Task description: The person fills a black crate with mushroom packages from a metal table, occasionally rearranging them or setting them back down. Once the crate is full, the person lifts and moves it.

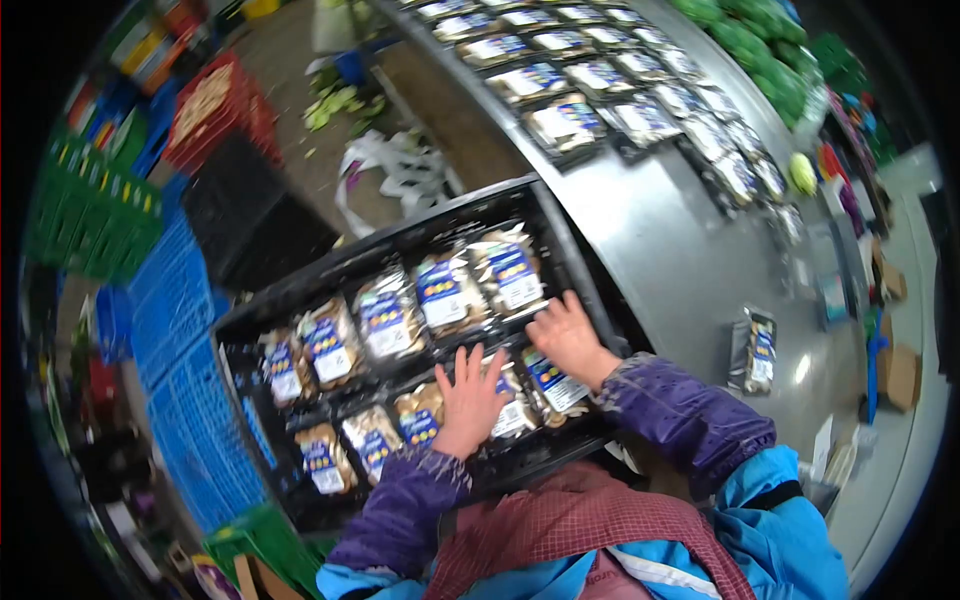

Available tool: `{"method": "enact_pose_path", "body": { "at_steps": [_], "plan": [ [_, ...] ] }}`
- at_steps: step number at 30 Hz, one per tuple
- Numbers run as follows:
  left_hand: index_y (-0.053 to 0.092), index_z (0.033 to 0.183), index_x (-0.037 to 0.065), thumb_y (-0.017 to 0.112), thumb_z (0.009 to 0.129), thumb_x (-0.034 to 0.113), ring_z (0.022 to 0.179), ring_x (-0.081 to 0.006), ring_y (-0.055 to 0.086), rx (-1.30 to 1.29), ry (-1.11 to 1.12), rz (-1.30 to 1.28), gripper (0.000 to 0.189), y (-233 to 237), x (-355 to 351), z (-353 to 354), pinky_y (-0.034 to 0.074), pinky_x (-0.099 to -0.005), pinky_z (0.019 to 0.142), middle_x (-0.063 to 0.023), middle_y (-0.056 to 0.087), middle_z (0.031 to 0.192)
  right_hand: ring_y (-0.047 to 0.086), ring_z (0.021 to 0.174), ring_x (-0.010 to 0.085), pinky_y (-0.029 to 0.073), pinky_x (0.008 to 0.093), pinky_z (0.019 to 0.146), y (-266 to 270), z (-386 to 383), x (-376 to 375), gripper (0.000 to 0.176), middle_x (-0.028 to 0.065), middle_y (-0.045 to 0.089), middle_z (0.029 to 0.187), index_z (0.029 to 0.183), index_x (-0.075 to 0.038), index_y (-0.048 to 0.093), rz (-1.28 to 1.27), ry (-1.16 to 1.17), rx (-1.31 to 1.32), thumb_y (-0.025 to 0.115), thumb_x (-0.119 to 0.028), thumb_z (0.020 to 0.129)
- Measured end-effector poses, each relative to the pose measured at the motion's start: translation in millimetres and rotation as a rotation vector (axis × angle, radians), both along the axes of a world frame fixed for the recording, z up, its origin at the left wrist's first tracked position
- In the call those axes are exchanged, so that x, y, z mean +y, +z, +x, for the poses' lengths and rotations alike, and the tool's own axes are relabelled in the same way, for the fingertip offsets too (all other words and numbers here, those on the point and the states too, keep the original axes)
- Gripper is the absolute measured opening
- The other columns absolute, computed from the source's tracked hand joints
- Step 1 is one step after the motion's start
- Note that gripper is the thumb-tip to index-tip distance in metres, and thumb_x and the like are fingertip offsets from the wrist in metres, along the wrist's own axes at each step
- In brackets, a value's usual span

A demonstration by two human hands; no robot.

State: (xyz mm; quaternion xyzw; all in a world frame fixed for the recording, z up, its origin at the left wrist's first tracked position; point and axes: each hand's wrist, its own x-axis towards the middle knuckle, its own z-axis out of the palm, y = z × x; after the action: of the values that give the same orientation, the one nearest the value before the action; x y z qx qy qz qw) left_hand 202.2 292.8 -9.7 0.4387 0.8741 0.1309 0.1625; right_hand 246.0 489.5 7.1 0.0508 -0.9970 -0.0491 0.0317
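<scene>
A black crate [392, 249] in front of me holds two rows of film-wrapped packs with blue and white labels; their pale brown contents look like mushrooms. My left hand [470, 402] lies open with fingers spread over the near row, partly covering a mushroom pack [513, 414]. At the crate's right end, my right hand [570, 342] has its fingers bent over the upper end of another mushroom pack [556, 386]. Above that hand, a pack [512, 272] fills the far row's right corner. The undersides of both hands are hidden.
A steel table [640, 215] runs along the right, with many similar packs [565, 122] at its far end and a single pack [760, 350] nearer. Green net bags [770, 80] stand beyond. On the left are blue pallets [190, 400], a red crate [215, 115] and green crates [95, 205].
</scene>
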Motion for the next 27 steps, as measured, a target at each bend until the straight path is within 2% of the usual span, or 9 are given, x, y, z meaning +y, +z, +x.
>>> {"method": "enact_pose_path", "body": {
  "at_steps": [4,12,16,17,18,21,23,25,27],
  "plan": [
    [0.031,0.13,0.003,0.063,0.072,0.04,0.127,-0.0372,0.02,-0.155,-0.135,0.168,0.076,13,35,24,0.017,-0.0595,0.096,-0.0171,0.025,0.137,0.051,0.081,0.0221,0.038,0.0402,0.081,-7,11,-6,0.008,0.0057,0.053,0.076,0.074,-0.009,0.055,-0.176,-0.11,-0.011,0.053,-0.015,0.068],
    [0.038,0.125,0.001,0.057,0.074,0.046,0.126,-0.0388,0.022,-0.002,-0.426,0.056,0.07,-2,74,46,0.012,-0.0638,0.096,-0.0201,0.033,0.132,0.052,0.096,0.0204,0.038,0.0401,0.087,90,75,38,0.028,0.0066,0.056,0.098,0.096,-0.005,0.056,-0.547,-0.145,0.369,0.055,-0.014,0.07],
    [0.046,0.111,-0.001,0.057,0.075,0.045,0.125,-0.0375,0.025,0.111,-0.435,-0.08,0.06,-7,87,53,0.012,-0.0677,0.093,-0.0197,0.033,0.13,0.054,0.092,0.0257,0.039,0.0397,0.082,114,161,130,0.03,0.0087,0.057,0.1,0.098,-0.006,0.056,-0.464,-0.584,0.339,0.055,-0.01,0.069],
    [0.047,0.106,-0.001,0.059,0.074,0.045,0.127,-0.0375,0.023,0.157,-0.424,-0.091,0.057,-11,91,56,0.012,-0.0685,0.092,-0.0196,0.034,0.129,0.053,0.095,0.0309,0.039,0.0406,0.083,121,189,165,0.032,0.0122,0.056,0.103,0.102,-0.004,0.054,-0.534,-0.696,0.15,0.055,-0.01,0.07],
    [0.048,0.106,-0.003,0.059,0.073,0.045,0.128,-0.0386,0.02,0.156,-0.411,-0.11,0.059,-11,94,58,0.011,-0.0686,0.093,-0.0201,0.033,0.129,0.051,0.096,0.0347,0.04,0.0412,0.083,99,225,188,0.036,0.0154,0.055,0.103,0.103,-0.001,0.052,-0.408,-0.735,0.498,0.057,-0.014,0.07],
    [0.05,0.106,-0.003,0.058,0.072,0.045,0.127,-0.0403,0.02,0.196,-0.416,-0.171,0.059,-27,87,59,0.007,-0.0697,0.093,-0.023,0.036,0.125,0.051,0.094,0.0347,0.041,0.0408,0.08,88,302,226,0.039,0.0174,0.055,0.101,0.103,0.0,0.051,-0.195,-1.213,0.464,0.062,-0.021,0.072],
    [0.05,0.108,-0.005,0.057,0.077,0.031,0.115,-0.0413,0.036,0.216,-0.463,-0.244,0.048,21,95,65,0.023,-0.0622,0.093,-0.0246,0.042,0.118,0.053,0.09,0.0326,0.042,0.0396,0.077,62,336,234,0.041,0.0166,0.056,0.097,0.104,0.0,0.051,-0.182,-1.367,0.428,0.064,-0.024,0.073],
    [0.052,0.104,-0.007,0.054,0.08,0.031,0.109,-0.048,0.038,0.235,-0.502,-0.229,0.045,43,96,72,0.025,-0.0649,0.088,-0.0286,0.045,0.116,0.058,0.079,0.0282,0.045,0.0385,0.071,40,357,237,0.045,0.0181,0.058,0.088,0.108,0.0,0.049,-1.033,-1.449,0.155,0.061,-0.032,0.077],
    [0.057,0.093,-0.006,0.054,0.078,0.036,0.109,-0.052,0.035,0.146,-0.431,-0.033,0.046,15,73,76,0.018,-0.0709,0.087,-0.0319,0.046,0.111,0.058,0.077,0.0199,0.046,0.0334,0.067,30,356,228,0.031,0.0155,0.058,0.084,0.092,-0.002,0.047,-1.132,-1.452,0.343,0.063,-0.025,0.078]
  ]
}}
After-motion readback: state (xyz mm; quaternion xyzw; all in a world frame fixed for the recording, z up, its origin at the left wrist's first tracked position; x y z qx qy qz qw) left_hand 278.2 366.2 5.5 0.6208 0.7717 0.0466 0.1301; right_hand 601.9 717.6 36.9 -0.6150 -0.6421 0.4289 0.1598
